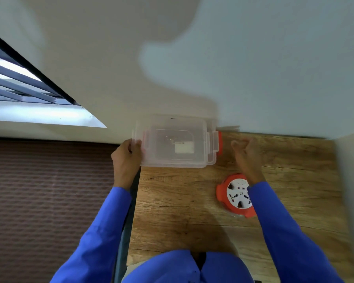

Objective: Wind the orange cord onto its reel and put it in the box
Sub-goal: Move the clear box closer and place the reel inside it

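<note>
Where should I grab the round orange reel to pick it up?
Probably by its orange rim, coming down from above. The reel lies flat on the wooden table with its white socket face up, so fingers can pinch opposite edges. The right sleeve covers its right side, so the left and near edges are the free ones.

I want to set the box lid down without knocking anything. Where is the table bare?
Bare wood lies in front of the box, between it and the person's body, left of the reel. More lies right of the right hand, toward the wall. It is tight between box, right hand and reel. The left hand grips the box's left end.
</note>
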A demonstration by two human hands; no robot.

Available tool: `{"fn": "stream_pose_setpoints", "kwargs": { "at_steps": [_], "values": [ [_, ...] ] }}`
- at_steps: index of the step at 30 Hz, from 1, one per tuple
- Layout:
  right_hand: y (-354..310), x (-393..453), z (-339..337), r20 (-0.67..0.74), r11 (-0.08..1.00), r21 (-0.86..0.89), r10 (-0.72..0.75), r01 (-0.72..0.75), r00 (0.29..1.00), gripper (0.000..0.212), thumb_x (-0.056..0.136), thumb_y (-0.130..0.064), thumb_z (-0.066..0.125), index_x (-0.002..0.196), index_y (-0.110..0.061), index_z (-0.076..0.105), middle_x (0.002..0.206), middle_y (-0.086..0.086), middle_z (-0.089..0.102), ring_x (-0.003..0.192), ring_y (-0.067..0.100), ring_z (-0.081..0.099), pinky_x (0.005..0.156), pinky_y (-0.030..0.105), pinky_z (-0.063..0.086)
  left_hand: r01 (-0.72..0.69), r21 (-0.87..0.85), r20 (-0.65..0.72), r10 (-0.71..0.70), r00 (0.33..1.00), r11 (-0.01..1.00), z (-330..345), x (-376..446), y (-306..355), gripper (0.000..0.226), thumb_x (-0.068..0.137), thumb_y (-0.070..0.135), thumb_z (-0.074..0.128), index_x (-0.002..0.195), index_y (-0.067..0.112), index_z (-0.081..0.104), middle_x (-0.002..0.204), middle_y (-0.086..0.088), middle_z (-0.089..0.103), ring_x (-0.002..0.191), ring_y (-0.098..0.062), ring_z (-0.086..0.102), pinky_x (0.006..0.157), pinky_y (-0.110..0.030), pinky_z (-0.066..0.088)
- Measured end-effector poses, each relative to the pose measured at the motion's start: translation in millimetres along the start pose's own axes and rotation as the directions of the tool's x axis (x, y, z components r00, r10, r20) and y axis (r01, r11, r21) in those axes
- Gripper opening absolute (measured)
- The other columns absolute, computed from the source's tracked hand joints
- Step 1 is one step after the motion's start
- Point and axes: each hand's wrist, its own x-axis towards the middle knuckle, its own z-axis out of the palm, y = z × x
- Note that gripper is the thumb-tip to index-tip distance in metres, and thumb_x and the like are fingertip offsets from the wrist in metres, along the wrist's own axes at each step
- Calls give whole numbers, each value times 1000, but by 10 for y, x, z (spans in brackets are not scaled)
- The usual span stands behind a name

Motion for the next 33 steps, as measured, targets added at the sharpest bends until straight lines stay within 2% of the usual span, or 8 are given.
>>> {"fn": "stream_pose_setpoints", "kwargs": {
  "at_steps": [3,7,10,15,20,25,30,33],
  "values": [
    [318,-43,-325,193,890,-456,123,-22,973,66,97,-48,70,149,-11,54,161,22,42,151,41,34,123,58,31,41,-192,61,-30,998,981,-173,-133,-80,34,114,36,58,114,8,76,103,-15,81,97,-32,77,83,-40,64],
    [649,-299,-520,368,901,-403,318,-158,874,105,76,-42,95,160,-11,39,160,24,45,144,44,48,118,58,45,128,-440,189,-48,981,889,-422,-373,-280,32,114,38,57,119,14,77,108,-8,83,91,-15,79,77,-28,63],
    [820,-517,-448,277,921,-380,208,-92,938,114,66,-38,103,158,-13,39,155,19,49,140,42,51,110,59,52,241,-534,203,-154,967,811,-478,-586,-447,32,112,39,60,117,13,79,112,-6,82,96,-18,77,80,-31,63],
    [958,-599,-507,378,963,-118,269,-242,886,83,65,-33,103,136,-17,63,112,6,79,90,21,79,57,27,62,377,-761,199,-364,910,527,-497,-967,-622,34,114,32,57,124,4,73,131,-16,73,113,-26,74,92,-38,62],
    [895,-636,-598,474,978,-165,192,-128,859,51,69,-29,101,111,-13,76,98,8,85,85,21,82,69,35,66,345,-826,159,-402,902,447,-552,-1337,-767,32,112,33,62,118,4,74,122,-14,77,89,-16,81,81,-33,64],
    [469,-715,-734,523,986,-155,28,63,852,47,70,-30,101,106,-17,73,91,3,84,79,20,82,64,34,65,293,-928,171,-435,884,230,-577,-1540,-841,40,110,28,62,137,-2,65,151,-23,65,118,-24,72,87,-41,69],
    [-230,-693,-733,578,987,56,-153,148,801,45,71,-36,100,105,-20,73,88,-11,84,76,9,81,53,19,58,215,-971,145,-456,878,105,-577,-1572,-771,42,113,28,59,144,0,60,154,-21,63,99,-17,76,64,-27,69],
    [-577,-576,-433,508,964,237,-226,117,831,37,74,-28,98,103,-15,79,91,-3,86,83,17,83,55,20,59,205,-976,152,-443,883,75,-590,-1514,-687,44,113,27,58,147,-1,57,150,-22,65,99,-20,77,59,-28,67]
  ]
}}
